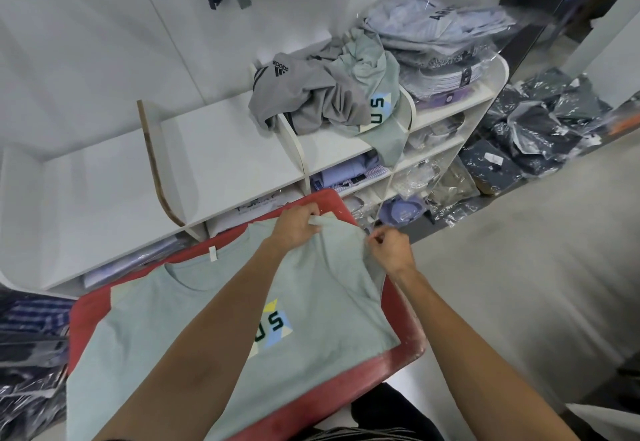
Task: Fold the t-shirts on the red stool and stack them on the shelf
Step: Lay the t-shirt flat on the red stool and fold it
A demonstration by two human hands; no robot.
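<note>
Nearest me, the pale green t-shirt lies face up on the red stool, print showing, its hem hanging over the near edge and the collar toward the shelf. Both forearms cross it toward the far right corner, where the sleeve is.

What could go wrong: the cloth overhangs the stool on my side, so a strong pull at the sleeve could drag the whole shirt off line, or let it slide toward the floor. The two grips are also close together, so the fold may come in skewed and leave a crooked edge (hard to fix once it is stacked).

My left hand is palm down with its fingers curled, grasping a bunched bit of sleeve at the far edge of the stool. My right hand sits just beside it at the stool's right rim, fingertips pinching the sleeve's edge, wrist bent inward.

Further out, the white shelf has a bare top on its left part, which I judge the likely place for the stack. On its right part sits a loose heap of grey and green shirts, not yet folded
</note>
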